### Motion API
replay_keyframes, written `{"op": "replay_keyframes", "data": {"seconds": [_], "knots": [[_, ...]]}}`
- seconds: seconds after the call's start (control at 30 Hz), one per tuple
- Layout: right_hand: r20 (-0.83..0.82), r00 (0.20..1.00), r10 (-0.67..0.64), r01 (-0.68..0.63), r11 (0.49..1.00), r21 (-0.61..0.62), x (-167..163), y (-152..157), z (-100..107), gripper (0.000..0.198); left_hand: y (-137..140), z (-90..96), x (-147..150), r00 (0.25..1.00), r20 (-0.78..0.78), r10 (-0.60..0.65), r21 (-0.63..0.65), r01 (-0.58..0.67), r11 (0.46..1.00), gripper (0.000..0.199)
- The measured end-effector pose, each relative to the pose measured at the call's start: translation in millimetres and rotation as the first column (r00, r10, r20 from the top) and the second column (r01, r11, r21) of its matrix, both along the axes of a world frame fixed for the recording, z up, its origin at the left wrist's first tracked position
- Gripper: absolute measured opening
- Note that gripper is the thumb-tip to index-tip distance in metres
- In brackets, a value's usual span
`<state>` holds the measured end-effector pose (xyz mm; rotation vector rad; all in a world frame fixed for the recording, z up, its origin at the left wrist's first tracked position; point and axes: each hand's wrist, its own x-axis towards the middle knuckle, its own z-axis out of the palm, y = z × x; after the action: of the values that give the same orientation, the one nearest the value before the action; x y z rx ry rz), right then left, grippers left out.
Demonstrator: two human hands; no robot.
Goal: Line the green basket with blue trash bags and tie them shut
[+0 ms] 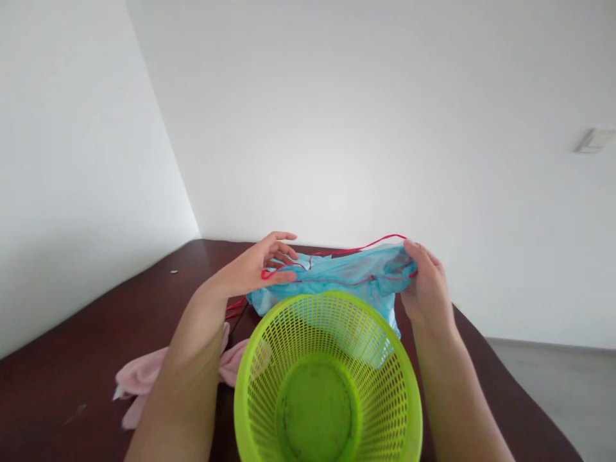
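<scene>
A thin blue plastic drawstring bag (pixel 353 269) stretches between my hands behind the basket. My right hand (pixel 427 277) pinches the bag's right end between thumb and fingers. At the bag's left end, my left hand (pixel 270 260) has its fingers spread, with the red drawstring (pixel 359 249) looped by the thumb. Nearest to me stands a lime-green plastic basket (pixel 385 394) with slotted walls, its mouth tilted toward me and nothing inside. The bag's lower part is partly hidden behind the basket.
A pink cloth (pixel 142 372) lies crumpled on the dark reddish-brown table (pixel 96 346), partly covered by my left forearm and the basket. A small white scrap (pixel 174 271) rests at the table's left. White walls meet behind, with a switch (pixel 595 140) at right.
</scene>
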<state>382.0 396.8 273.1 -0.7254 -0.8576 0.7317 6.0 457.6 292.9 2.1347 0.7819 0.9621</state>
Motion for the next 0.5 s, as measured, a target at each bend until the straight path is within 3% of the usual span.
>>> {"op": "replay_keyframes", "data": {"seconds": [0.13,0.27,0.37,0.43,0.5], "knots": [[0.066,0.994,0.082,-0.079,0.995,-0.053,-6.0,-4.3,2.5,0.042,-0.8,3.3,2.0,0.988,0.125,0.095,0.051,-0.102,0.993,0.092],[0.086,0.987,0.136,-0.128,0.987,-0.096,-9.6,-7.7,4.3,0.04,-15.9,9.7,1.6,0.938,0.331,-0.102,0.099,0.073,0.992,0.087],[0.106,0.976,0.188,-0.176,0.978,-0.111,-12.5,-11.9,6.4,0.04,-34.1,15.1,7.6,0.87,0.465,-0.165,0.117,0.124,0.985,0.07],[0.12,0.968,0.219,-0.206,0.972,-0.115,-15.2,-15.1,8.0,0.04,-41.2,16.6,17.4,0.899,0.4,-0.178,0.063,0.167,0.984,0.056],[0.11,0.964,0.243,-0.23,0.966,-0.117,-18.6,-17.9,9.1,0.04,-40.4,14.5,30.8,0.961,0.2,-0.19,-0.019,0.198,0.98,0.046]]}}
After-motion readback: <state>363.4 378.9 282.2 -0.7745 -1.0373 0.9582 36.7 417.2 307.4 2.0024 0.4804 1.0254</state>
